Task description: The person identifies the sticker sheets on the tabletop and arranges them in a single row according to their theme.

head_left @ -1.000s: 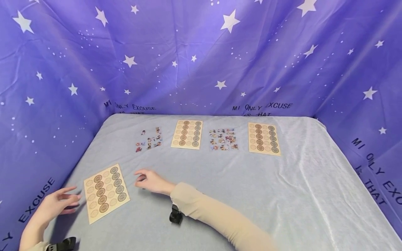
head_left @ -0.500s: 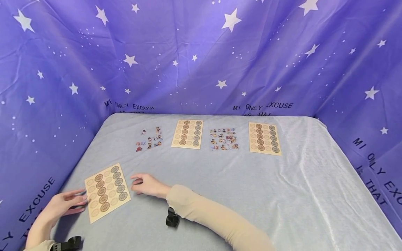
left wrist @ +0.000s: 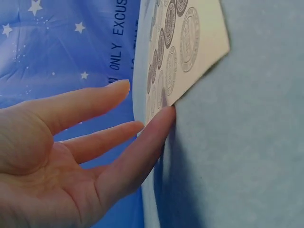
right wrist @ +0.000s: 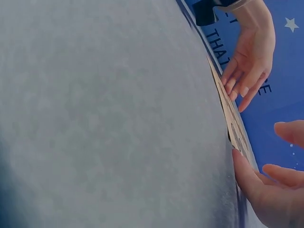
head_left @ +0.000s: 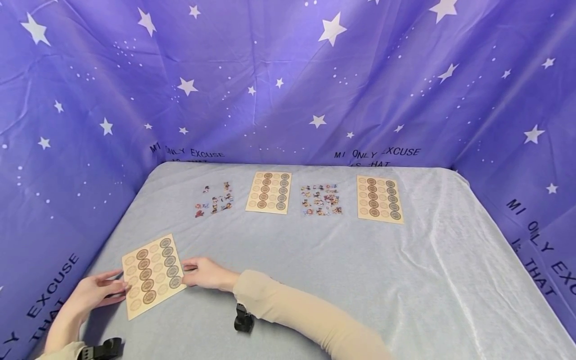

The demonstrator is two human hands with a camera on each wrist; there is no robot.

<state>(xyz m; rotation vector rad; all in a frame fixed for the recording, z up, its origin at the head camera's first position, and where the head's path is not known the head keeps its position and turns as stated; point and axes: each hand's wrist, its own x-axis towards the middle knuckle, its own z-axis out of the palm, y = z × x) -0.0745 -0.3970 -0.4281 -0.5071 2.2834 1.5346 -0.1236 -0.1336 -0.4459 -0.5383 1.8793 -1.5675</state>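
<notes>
A cream sheet of round stamp-like stickers [head_left: 155, 275] lies tilted at the table's left side, printed in brown and dark grey columns. My left hand [head_left: 91, 293] is at its left edge; in the left wrist view a fingertip [left wrist: 164, 114] touches the sheet's edge, the other fingers held straight and apart from it. At the opposite edge is my right hand [head_left: 209, 274]. The right wrist view shows one fingertip [right wrist: 239, 159] against the sheet's rim, while the other visible fingers stand away from it.
Toward the back of the grey cloth-covered table [head_left: 315, 260] lie two more cream sticker sheets [head_left: 268, 193] and two clear sheets of small colourful character stickers [head_left: 321, 200]. A purple star-printed curtain [head_left: 288, 85] surrounds the table's back and sides.
My left hand has moved right to the sheet's left edge. My right hand has come down and left to its right edge. The sheet has barely shifted.
</notes>
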